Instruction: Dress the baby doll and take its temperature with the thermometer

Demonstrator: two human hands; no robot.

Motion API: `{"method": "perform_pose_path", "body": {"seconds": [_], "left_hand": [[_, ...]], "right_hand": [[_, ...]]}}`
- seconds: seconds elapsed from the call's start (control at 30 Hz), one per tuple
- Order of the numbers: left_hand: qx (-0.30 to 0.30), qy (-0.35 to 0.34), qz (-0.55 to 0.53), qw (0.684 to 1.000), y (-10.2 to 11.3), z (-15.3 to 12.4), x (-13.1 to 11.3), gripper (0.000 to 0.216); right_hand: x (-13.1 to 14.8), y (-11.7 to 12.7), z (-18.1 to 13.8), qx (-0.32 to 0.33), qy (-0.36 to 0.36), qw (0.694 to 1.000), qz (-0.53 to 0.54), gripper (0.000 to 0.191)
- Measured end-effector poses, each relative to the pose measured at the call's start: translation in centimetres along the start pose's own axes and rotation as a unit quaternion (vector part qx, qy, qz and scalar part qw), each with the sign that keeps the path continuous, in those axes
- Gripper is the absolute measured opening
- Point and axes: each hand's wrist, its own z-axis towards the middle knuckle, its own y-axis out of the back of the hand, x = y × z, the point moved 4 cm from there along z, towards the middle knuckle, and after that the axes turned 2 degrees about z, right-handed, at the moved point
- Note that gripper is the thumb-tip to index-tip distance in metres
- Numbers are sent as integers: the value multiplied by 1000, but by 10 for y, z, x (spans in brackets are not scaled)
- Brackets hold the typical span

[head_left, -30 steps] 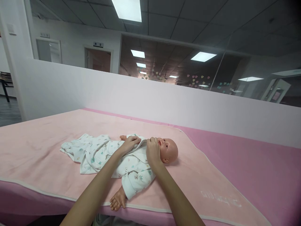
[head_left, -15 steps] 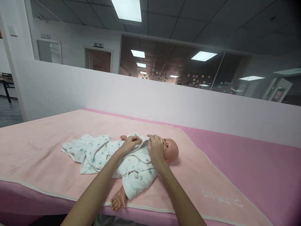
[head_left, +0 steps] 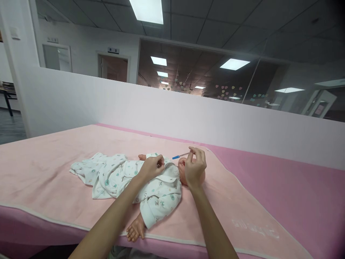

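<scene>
A baby doll lies on its back, its head (head_left: 182,172) partly behind my right hand. It wears a white patterned top (head_left: 161,185), folded open at the neck, and patterned trousers (head_left: 107,176). My left hand (head_left: 153,167) is closed at the chest, fingers curled on the edge of the top. Over the doll's face, my right hand (head_left: 196,166) pinches a thin thermometer (head_left: 176,157) with a blue end that points left. My fingers hide the thermometer's other end. The doll's arm (head_left: 137,227) lies stretched toward me.
A pink blanket (head_left: 67,144) with a pale edge covers the pink padded table (head_left: 269,165). Behind it runs a low white wall (head_left: 188,118) with glass above. A dark table (head_left: 8,95) stands far left.
My right hand has moved right and slightly up from the doll's collar to above its face. The thermometer has come into view in its fingers. My left hand stays at the chest, fingers more curled.
</scene>
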Motion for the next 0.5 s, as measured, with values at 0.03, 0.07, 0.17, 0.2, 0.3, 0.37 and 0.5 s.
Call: {"method": "perform_pose_path", "body": {"seconds": [0.03,0.07,0.17,0.2,0.3,0.37,0.5], "left_hand": [[6,2,15,1000,1,0,-2,12],[16,5,26,1000,1,0,-4,16],[56,0,40,998,-1,1,-7,25],[67,-6,39,997,-2,1,-7,24],[70,-15,21,997,-3,1,-6,23],[60,-12,9,998,-3,1,-4,22],[49,-11,-6,999,-1,0,-6,19]], "right_hand": [[0,0,0,0,-2,1000,2,23],[0,-1,-1,0,-3,1000,5,23],[0,-1,-2,2,-5,1000,14,22],[1,-1,-2,3,-7,1000,15,22],[2,0,-1,1,-14,1000,12,22],[2,1,0,0,-18,1000,12,21],[0,1,1,1,-20,1000,16,21]]}}
